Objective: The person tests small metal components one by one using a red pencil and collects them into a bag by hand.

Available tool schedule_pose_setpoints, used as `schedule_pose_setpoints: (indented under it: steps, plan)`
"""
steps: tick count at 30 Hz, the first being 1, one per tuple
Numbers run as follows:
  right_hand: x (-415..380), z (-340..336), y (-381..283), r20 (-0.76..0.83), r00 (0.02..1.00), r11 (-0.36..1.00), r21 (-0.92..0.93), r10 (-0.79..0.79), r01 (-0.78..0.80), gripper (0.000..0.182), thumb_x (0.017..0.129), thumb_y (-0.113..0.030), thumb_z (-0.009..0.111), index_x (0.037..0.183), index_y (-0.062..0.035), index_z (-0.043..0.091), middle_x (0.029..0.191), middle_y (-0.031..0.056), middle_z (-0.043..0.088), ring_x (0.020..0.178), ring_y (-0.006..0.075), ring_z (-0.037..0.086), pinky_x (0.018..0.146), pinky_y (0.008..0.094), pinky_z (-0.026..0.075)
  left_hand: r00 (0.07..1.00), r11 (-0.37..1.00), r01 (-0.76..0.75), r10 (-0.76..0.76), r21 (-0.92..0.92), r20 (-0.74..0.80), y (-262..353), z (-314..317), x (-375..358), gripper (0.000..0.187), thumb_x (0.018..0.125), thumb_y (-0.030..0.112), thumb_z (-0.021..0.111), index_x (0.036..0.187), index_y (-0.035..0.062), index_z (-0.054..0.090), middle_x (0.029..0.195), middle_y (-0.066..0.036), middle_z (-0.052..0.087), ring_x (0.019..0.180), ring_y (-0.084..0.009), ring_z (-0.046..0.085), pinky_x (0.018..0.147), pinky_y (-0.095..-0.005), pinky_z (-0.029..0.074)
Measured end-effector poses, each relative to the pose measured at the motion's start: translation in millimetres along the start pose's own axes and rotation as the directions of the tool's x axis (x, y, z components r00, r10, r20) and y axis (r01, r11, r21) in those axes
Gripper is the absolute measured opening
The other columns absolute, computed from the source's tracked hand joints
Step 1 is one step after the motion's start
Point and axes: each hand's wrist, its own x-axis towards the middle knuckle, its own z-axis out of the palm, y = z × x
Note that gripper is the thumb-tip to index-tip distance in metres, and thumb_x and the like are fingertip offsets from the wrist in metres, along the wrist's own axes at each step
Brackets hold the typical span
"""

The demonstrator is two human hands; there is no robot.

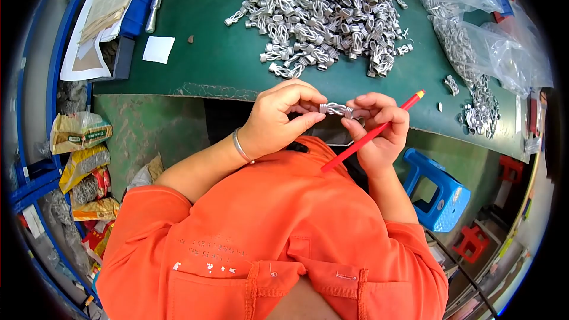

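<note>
Between my two hands, in front of my chest, is a small silver metal part (336,109) with ribbed ends and twisted strands in its middle. My left hand (278,112) pinches its left end between thumb and fingers. The thumb and fingertips of my right hand (379,133) close on its right end. A red pencil-like stick (373,133) with a yellowish tip also lies across my right hand, tucked between the fingers and slanting up to the right. Beyond my hands, a large heap of similar metal parts (332,12) lies on the green table (201,53).
Clear plastic bags (501,53) of metal parts and a small pile of metal bits (481,112) lie at the table's right. Papers (106,18) and a blue bin (139,3) stand at the left. A blue stool (444,195) is on my right; filled sacks (83,133) line the left.
</note>
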Motion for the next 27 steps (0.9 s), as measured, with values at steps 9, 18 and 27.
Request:
schedule_pose_setpoints:
  steps: [9,18,27]
  plan:
    - [8,-4,-6,0.267,0.962,0.906,-0.419,0.052,0.067,0.032,0.066,0.008,0.072,0.077,-0.0051,0.045,0.092,0.0141,0.063,0.081,0.0280,0.060,0.068,0.0341,0.049,0.990,0.953,0.081,-0.111,0.293,0.088,0,-12,-8,0.019,0.075,-0.007,0.065,0.093,-0.0017,0.062,0.097,-0.007,0.057,0.076,-0.0108,0.060,0.065,-0.0218,0.050]
    - [53,13,40,0.259,0.949,0.630,-0.711,-0.178,0.312,0.026,0.066,0.006,0.067,0.083,-0.0044,0.050,0.089,0.0105,0.062,0.079,0.0325,0.056,0.067,0.0372,0.046,0.989,0.949,0.115,-0.137,0.294,0.058,6,-11,-6,0.013,0.078,-0.005,0.064,0.091,-0.0022,0.063,0.091,-0.006,0.058,0.074,-0.0102,0.060,0.063,-0.0209,0.049]
    - [32,6,27,0.012,0.902,0.902,-0.047,0.431,-0.430,0.030,0.075,0.011,0.065,0.085,-0.0052,0.042,0.084,0.0070,0.057,0.076,0.0124,0.055,0.067,0.0251,0.047,0.979,0.978,0.204,-0.204,0.036,-0.024,-3,-13,-3,0.032,0.083,-0.004,0.060,0.114,-0.0023,0.052,0.096,-0.007,0.057,0.082,-0.0112,0.061,0.071,-0.0231,0.051]
